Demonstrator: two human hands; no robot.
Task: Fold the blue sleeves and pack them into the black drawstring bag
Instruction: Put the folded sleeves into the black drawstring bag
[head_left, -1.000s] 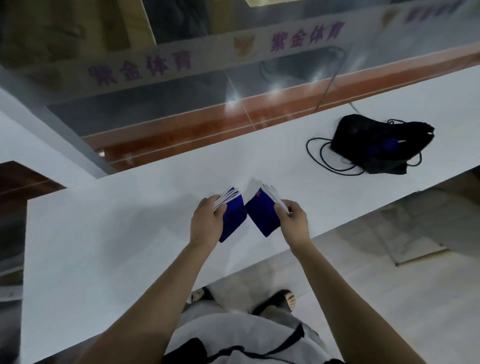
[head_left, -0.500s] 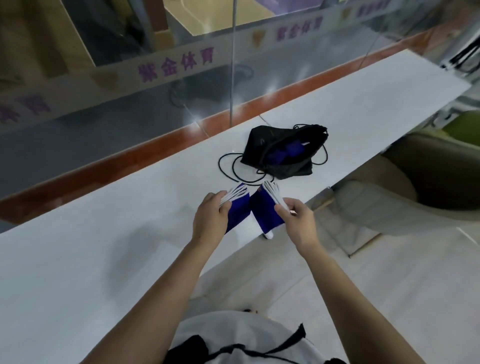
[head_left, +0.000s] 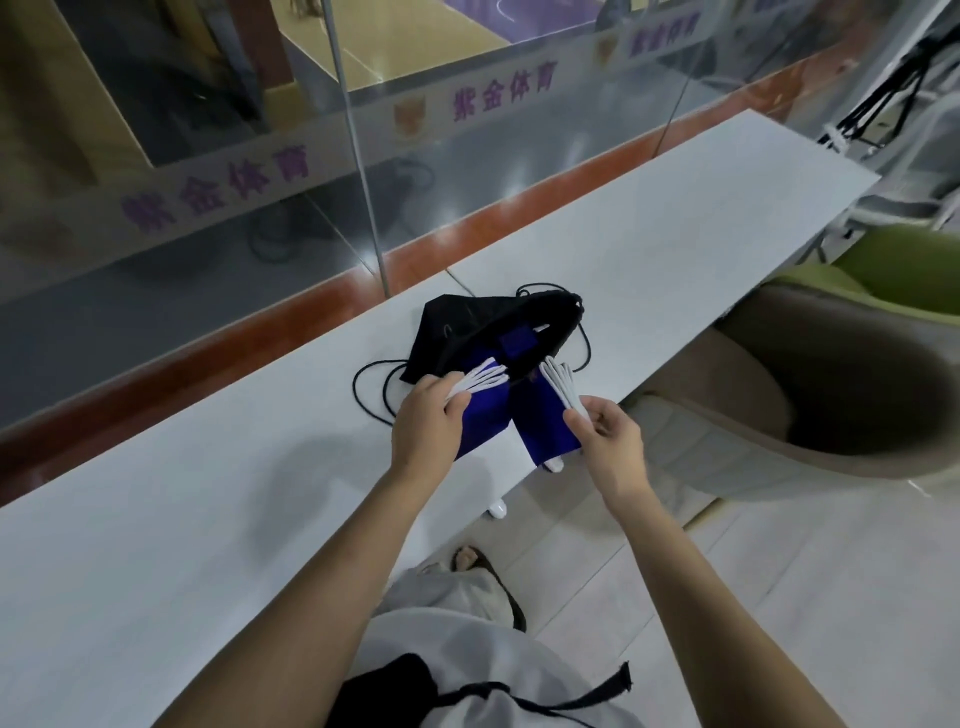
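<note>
Blue sleeves: we see one folded stack (head_left: 485, 415) pinched in left hand (head_left: 428, 428), other (head_left: 545, 421) pinched in right hand (head_left: 613, 434), both above bench (head_left: 208, 519), just before open black drawstring bag (head_left: 467, 325) lying on bench.

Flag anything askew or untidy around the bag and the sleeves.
Nothing is damaged or spilled. The black drawstring bag lies slumped and crumpled on the white counter, its cords sprawled loose beside it. The left hand and right hand each hold a folded blue sleeve.
</note>
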